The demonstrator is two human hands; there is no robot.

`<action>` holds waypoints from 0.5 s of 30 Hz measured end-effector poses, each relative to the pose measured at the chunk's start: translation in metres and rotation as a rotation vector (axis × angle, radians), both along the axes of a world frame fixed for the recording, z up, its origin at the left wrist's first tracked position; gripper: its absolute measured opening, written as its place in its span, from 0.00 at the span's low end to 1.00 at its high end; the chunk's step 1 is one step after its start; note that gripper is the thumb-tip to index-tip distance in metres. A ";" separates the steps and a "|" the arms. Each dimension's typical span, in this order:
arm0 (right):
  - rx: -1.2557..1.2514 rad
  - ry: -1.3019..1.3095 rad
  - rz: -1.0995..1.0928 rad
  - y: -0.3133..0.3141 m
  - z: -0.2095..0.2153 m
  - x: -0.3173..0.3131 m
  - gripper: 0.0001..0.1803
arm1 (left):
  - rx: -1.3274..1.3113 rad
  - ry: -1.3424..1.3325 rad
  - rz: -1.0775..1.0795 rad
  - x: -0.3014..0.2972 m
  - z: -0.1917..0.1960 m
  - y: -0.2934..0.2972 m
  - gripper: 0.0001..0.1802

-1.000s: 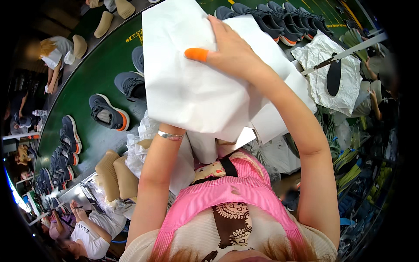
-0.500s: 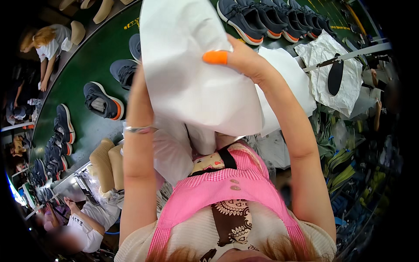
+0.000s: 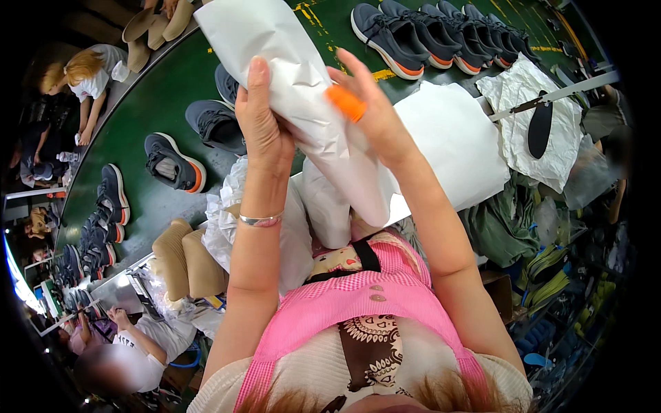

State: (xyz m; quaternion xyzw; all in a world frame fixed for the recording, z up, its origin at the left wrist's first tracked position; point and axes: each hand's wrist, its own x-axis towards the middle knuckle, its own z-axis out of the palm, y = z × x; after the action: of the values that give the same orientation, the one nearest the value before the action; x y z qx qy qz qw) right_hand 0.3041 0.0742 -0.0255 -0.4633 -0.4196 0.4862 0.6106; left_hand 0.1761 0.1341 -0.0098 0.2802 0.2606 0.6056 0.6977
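A sheet of white paper [image 3: 292, 65], gathered into a loose, creased roll, slants up and away from my lap. My left hand [image 3: 265, 131] grips it from the left side with the thumb lying on top. To the right of the roll, my right hand [image 3: 372, 117] has its fingers stretched apart. It wears an orange finger cover [image 3: 345, 103] and is slightly blurred; it may brush the paper's edge. A flat stack of white paper [image 3: 451, 141] lies just right of my right forearm.
Dark grey shoes with orange and white soles [image 3: 389, 41] line the green table [image 3: 131, 148] at back right and on the left. Beige forms [image 3: 175, 251] stand at near left. A black insole [image 3: 540, 131] rests on crumpled paper at right. Other people sit along the left.
The broad sheet has become a narrow, creased roll. My left hand has come into view gripping it, and my right hand has spread its fingers beside it.
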 end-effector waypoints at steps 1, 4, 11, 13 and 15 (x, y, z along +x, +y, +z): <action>-0.041 0.051 0.001 -0.001 0.001 0.000 0.34 | -0.011 -0.019 -0.026 0.002 0.001 -0.005 0.25; -0.122 0.110 -0.040 -0.001 0.004 -0.003 0.19 | 0.006 0.014 -0.128 0.002 0.000 -0.016 0.30; -0.337 0.454 0.087 0.007 -0.006 -0.009 0.28 | 0.052 -0.280 -0.581 -0.010 -0.042 -0.009 0.48; -0.380 0.453 0.118 0.010 -0.009 -0.007 0.30 | 0.054 -0.078 -0.444 -0.011 -0.044 -0.011 0.45; -0.394 0.431 0.177 0.015 -0.018 -0.003 0.31 | 0.074 0.176 -0.271 -0.009 -0.024 -0.017 0.41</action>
State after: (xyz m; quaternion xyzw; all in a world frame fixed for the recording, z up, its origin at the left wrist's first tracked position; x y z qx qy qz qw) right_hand 0.3015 0.0894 -0.0434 -0.4207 -0.2166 0.6967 0.5391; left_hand 0.1666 0.1174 -0.0337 0.3902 0.2579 0.4884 0.7367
